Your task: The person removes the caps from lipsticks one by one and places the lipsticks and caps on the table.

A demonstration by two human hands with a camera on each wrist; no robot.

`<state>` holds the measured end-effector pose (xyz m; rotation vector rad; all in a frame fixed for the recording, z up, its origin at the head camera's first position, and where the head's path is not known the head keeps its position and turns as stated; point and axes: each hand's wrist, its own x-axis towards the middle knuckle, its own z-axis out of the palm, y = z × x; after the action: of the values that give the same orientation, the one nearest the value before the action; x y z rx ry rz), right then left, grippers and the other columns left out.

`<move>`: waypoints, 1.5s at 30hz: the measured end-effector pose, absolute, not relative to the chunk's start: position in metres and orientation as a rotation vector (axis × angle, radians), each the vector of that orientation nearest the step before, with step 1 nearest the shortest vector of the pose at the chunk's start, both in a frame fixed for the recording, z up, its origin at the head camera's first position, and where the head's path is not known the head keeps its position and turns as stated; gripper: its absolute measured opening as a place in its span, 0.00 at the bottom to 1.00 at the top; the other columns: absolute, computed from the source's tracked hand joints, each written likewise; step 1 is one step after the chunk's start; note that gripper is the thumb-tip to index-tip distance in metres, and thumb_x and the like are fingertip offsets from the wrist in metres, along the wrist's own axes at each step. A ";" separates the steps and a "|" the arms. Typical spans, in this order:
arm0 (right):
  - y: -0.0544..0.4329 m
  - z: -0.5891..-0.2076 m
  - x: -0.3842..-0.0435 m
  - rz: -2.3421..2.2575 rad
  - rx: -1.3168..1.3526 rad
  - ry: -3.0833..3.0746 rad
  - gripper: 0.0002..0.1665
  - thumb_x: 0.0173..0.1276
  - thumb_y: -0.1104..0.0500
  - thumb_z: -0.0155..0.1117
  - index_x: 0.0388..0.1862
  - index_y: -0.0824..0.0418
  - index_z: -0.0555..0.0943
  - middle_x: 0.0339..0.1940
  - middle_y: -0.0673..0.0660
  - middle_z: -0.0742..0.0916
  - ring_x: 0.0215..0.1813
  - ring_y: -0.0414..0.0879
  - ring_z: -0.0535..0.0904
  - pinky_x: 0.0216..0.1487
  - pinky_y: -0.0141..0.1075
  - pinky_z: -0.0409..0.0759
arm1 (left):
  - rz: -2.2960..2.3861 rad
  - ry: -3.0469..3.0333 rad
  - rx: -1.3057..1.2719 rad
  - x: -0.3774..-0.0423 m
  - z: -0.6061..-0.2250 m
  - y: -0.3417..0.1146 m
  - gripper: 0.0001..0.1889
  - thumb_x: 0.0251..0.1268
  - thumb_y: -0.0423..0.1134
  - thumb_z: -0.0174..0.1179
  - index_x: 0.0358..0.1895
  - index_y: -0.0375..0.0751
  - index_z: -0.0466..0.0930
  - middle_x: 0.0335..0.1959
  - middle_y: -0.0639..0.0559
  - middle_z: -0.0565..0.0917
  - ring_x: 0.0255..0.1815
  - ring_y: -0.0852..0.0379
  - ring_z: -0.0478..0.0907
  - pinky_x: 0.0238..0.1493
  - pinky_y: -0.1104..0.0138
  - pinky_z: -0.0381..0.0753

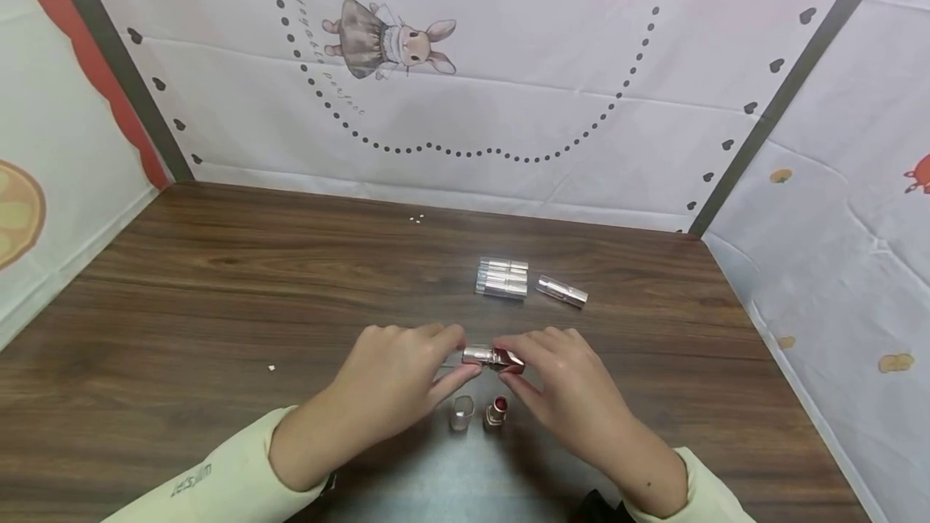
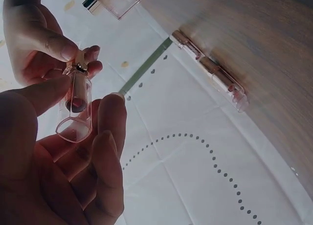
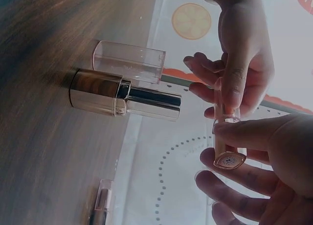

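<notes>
Both hands meet over the middle of the table on one lipstick point(image 1: 478, 355). My left hand point(image 1: 395, 374) pinches its clear cap point(image 2: 74, 131) between thumb and fingers. With thumb and fingertips, my right hand point(image 1: 570, 370) pinches the shiny base point(image 3: 230, 159). In the left wrist view the cap surrounds the lipstick's inner tube; whether it is fully seated I cannot tell. Just below the hands stand an uncapped lipstick point(image 1: 496, 412) with a red tip and, left of it, a separate clear cap point(image 1: 461, 414), both upright and apart.
Farther back, several capped lipsticks point(image 1: 501, 279) lie side by side in a row. A single lipstick point(image 1: 562, 291) lies slanted to their right. Small white bits point(image 1: 416, 219) dot the wooden table point(image 1: 218, 289), which printed cloth walls point(image 1: 523, 47) enclose at back and sides.
</notes>
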<state>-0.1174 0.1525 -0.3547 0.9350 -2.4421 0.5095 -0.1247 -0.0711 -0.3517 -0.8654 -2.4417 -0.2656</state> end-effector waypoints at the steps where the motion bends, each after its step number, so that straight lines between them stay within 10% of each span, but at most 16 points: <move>1: 0.153 -0.355 -0.118 0.506 0.936 -2.444 0.23 0.51 0.60 0.82 0.47 0.53 0.86 0.32 0.41 0.88 0.36 0.36 0.80 0.39 0.35 0.74 | -0.266 -2.444 -0.869 -0.125 -0.352 -0.071 0.16 0.60 0.59 0.67 0.34 0.52 0.81 0.19 0.64 0.79 0.11 0.63 0.69 0.12 0.71 0.56; 23: 0.153 -0.354 -0.117 0.524 0.874 -2.591 0.21 0.52 0.63 0.79 0.45 0.51 0.83 0.30 0.39 0.85 0.36 0.34 0.77 0.39 0.33 0.73 | -0.226 -2.524 -0.867 -0.123 -0.350 -0.069 0.13 0.66 0.56 0.63 0.41 0.51 0.81 0.27 0.60 0.82 0.12 0.65 0.66 0.12 0.72 0.55; 45: 0.154 -0.355 -0.121 0.458 0.828 -2.632 0.20 0.53 0.63 0.78 0.43 0.49 0.81 0.31 0.39 0.86 0.35 0.35 0.78 0.38 0.33 0.73 | -0.209 -2.485 -0.867 -0.122 -0.349 -0.069 0.11 0.63 0.53 0.65 0.39 0.52 0.78 0.13 0.64 0.73 0.10 0.66 0.54 0.12 0.71 0.51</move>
<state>-0.1207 0.1544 -0.3546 0.8283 -2.6316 0.4580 -0.1219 -0.0691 -0.3494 -0.8668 -2.4848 -0.2088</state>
